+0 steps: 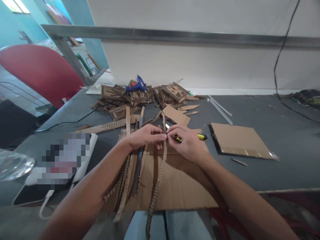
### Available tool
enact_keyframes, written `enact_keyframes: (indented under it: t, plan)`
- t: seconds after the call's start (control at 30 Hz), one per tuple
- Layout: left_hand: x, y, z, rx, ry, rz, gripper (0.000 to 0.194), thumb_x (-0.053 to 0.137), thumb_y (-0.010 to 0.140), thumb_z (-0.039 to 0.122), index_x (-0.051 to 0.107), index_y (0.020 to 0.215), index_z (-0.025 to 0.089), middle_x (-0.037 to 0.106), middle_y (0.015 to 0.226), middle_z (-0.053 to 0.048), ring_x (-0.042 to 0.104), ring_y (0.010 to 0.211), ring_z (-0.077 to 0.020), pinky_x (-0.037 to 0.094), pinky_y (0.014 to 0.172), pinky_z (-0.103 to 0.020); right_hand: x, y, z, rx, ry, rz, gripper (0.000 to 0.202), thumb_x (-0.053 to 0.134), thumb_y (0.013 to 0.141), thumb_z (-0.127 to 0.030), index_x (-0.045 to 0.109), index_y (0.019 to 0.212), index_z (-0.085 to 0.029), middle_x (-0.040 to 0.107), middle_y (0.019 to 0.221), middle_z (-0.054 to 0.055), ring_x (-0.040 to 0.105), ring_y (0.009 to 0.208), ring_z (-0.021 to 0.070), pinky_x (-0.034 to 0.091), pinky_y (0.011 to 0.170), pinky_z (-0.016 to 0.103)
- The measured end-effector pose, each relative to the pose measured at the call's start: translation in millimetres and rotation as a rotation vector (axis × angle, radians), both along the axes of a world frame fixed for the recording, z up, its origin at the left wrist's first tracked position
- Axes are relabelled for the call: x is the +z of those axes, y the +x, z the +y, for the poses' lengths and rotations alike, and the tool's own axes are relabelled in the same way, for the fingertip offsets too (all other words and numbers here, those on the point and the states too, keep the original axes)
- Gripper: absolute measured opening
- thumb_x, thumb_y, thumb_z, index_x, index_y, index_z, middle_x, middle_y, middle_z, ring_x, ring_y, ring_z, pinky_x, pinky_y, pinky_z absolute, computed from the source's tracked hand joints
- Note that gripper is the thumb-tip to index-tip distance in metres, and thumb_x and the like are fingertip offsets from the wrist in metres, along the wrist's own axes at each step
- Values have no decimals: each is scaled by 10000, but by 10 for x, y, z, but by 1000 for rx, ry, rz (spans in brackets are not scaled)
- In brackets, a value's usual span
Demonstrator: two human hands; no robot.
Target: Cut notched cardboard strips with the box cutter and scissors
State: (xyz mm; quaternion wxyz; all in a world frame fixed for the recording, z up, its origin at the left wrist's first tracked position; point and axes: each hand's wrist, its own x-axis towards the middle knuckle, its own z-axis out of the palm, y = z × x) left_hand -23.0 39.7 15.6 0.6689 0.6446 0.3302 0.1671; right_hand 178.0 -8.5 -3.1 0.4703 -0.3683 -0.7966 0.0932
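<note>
One blue glue gun (138, 85) is sitting far on piled cardboard pieces (139, 97); two straight translucent sticks (220, 109) are lying farther right on the grey worktop (247, 180). One ridged cardboard strip (159, 173) is hanging from centre past the near edge; left hand (145, 135) is pinching it, fingers nearly closed; right hand (186, 140) is curling round one yellow-black cutter (202, 136).

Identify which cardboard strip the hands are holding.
The corrugated cardboard strip pinched where the left hand and right hand meet; it alone hangs down over the lap.
</note>
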Motion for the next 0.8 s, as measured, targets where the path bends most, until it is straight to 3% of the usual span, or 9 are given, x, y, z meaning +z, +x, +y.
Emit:
enact_keyframes:
  t: [0.23,0.43,0.63,0.8]
  plan:
    - [88,-8,-25,-37,-21,17,307,741,831,414,695,765,118,701,636,-15,659,588,-102,516,605,-181,63,46,5,-26,55,39,132,618,835,-114,607,759,-221,740,868,35,697,769,147,555,710,257]
    - [57,-1,-22,-18,-35,-10,287,769,803,395,746,792,108,697,645,-18,646,572,-92,516,593,-174,67,101,29,-53,92,69,138,622,815,-103,605,748,-222,744,879,38,706,776,153,569,707,265]
    - [25,-6,-33,-55,-62,-42,302,794,773,405,767,846,113,755,771,-61,646,558,-96,531,584,-199,173,322,84,-215,0,216,104,632,837,-146,605,758,-209,743,914,63,723,826,175,609,757,320]
    - [58,-21,-33,-68,-62,-71,311,794,773,417,764,828,113,748,741,-52,622,520,-78,515,561,-181,295,427,128,-292,100,183,99,641,829,-150,606,760,-212,751,938,64,729,837,182,622,754,330]
